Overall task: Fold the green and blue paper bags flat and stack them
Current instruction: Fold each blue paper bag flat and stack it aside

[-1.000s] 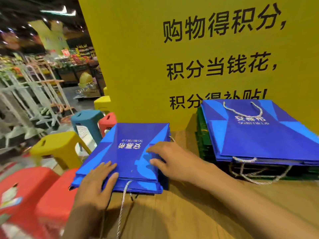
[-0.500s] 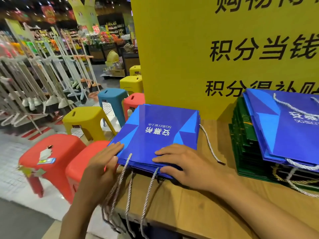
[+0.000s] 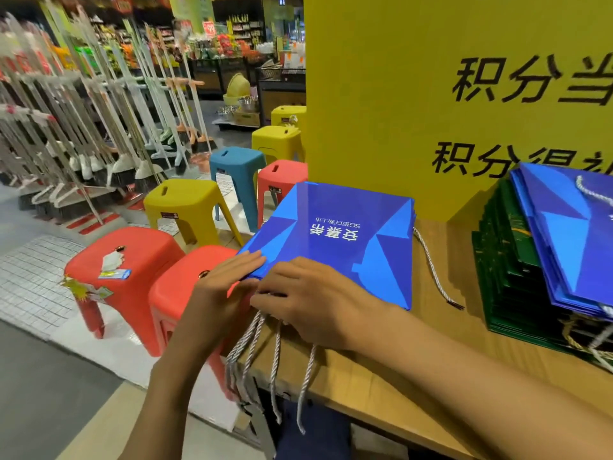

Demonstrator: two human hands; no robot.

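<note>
A flat stack of blue paper bags lies at the left end of the wooden table, its white cord handles hanging over the near edge. My left hand lays straight fingers against the stack's near left corner. My right hand curls its fingers over the near edge beside it, where the cords come out. At the right stands a pile of folded green bags with flat blue bags on top.
A big yellow sign board stands upright behind both piles. Left of the table, on the shop floor, are red stools, yellow stools and a blue stool. A rack of brooms lines the aisle.
My view has swung left and closer. My right hand slid left along the stack's near edge to meet my left hand at the corner; the cords now hang over the table edge.
</note>
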